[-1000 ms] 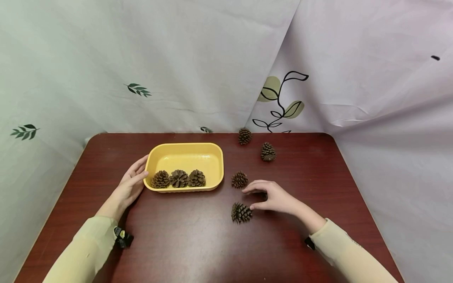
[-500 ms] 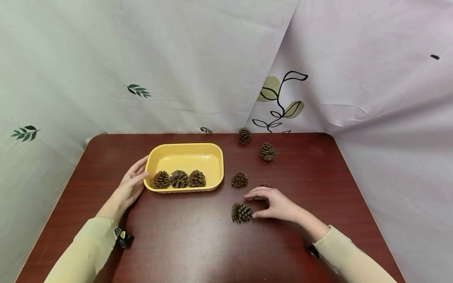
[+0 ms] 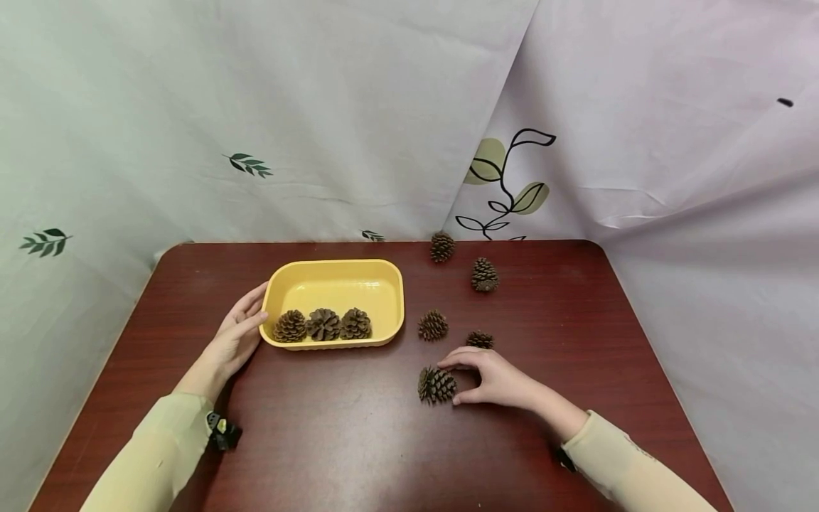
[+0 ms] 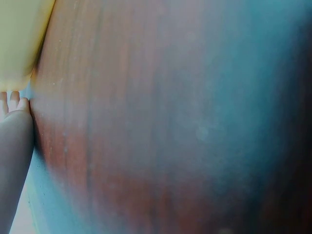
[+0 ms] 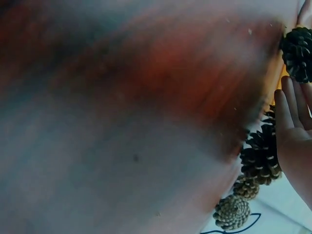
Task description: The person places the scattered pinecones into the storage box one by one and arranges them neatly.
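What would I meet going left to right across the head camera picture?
Left sleeve, left hand, tray with three cones, nearest loose cone, right hand, right sleeve. Other loose cones share sideways spots, so I left them out.

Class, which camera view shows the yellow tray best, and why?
The head view: nearly the whole yellow tray shows, with three pine cones inside. The left wrist view catches only a part in its top-left corner; the right wrist view has just what looks like a sliver, mostly hidden.

- Tray: smooth, glossy plastic.
- Pine cones: rough, woody, matt scales.
- Table: smooth wood-grain top, soft sheen.
- Drapes beyond far edge: matt, creased cloth.
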{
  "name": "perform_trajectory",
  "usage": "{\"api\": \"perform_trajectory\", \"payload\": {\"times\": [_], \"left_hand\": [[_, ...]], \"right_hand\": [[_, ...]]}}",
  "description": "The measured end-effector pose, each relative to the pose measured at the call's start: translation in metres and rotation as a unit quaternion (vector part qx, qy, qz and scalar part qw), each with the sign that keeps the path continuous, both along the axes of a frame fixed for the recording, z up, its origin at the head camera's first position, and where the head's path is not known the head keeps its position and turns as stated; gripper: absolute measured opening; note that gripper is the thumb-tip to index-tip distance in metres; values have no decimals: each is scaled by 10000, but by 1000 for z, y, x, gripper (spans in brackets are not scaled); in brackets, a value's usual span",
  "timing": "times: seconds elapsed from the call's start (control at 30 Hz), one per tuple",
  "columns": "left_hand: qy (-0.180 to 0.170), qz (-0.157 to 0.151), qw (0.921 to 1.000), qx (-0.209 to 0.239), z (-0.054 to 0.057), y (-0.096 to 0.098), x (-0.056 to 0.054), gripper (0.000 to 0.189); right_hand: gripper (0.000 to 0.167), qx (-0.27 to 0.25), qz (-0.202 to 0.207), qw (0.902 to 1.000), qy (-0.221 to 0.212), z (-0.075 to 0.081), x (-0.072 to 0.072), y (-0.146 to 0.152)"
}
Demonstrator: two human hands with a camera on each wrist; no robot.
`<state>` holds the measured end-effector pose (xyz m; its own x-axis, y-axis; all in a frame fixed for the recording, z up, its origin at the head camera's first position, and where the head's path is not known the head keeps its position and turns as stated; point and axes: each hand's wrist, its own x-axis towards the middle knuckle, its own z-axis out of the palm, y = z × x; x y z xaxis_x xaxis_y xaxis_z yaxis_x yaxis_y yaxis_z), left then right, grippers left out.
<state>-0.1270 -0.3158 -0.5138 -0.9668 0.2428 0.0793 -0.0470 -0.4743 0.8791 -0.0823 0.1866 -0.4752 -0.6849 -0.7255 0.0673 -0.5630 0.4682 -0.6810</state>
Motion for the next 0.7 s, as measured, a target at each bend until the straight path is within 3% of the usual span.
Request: {"api": "perform_trajectory", "payload": {"times": [0.7], "left_hand": [[-79,45,9999,-47,0,0,-1,56]], "right_hand": [[58,145,-83,9998,145,-7,1,-16]]}}
